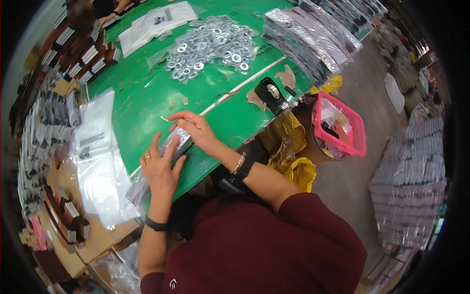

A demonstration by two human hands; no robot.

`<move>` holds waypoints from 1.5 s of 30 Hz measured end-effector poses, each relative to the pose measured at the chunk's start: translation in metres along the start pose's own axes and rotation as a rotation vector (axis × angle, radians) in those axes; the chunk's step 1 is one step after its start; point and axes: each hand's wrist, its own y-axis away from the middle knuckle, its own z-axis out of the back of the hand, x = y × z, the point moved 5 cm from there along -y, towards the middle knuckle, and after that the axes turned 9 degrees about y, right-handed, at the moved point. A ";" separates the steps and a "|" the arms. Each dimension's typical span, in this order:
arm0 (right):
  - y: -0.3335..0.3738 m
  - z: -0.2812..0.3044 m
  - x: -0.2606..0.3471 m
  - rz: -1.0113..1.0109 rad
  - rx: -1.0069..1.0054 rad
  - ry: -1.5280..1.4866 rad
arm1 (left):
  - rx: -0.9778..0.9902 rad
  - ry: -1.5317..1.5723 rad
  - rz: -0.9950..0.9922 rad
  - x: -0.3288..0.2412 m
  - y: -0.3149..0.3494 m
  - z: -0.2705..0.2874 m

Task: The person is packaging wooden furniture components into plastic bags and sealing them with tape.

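Note:
A long, narrow package in clear plastic wrap (182,141) lies slantwise along the near edge of the green table (147,105). My left hand (161,171), a ring on one finger, rests across the package with fingers spread and stretched out. At the far end my right hand (197,131) is bent around the package, its fingers curled over the top and end. Part of the wrap between the hands is hidden by my fingers. A small pale strip (164,118) shows just beyond my right fingertips.
Bagged metal rings (210,44) are heaped farther back. A black tape dispenser (270,95) stands right, above a pink basket (361,127) on a bin. Clear plastic bags (98,171) lie left; wrapped packages (308,41) are stacked far right. Another person's hand (105,19) shows far left.

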 end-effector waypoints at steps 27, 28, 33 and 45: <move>0.080 0.252 0.098 -0.078 -0.498 1.124 | -0.072 0.475 -0.392 -0.138 -0.108 -0.050; 0.079 0.255 0.092 -0.101 -0.488 1.019 | -0.078 0.492 -0.399 -0.143 -0.110 -0.052; 0.076 0.239 0.102 0.088 -0.505 1.158 | -0.057 0.421 -0.337 -0.145 -0.111 -0.062; 0.149 0.266 0.056 -0.223 -0.547 0.307 | -0.049 0.402 -0.442 -0.151 -0.099 -0.066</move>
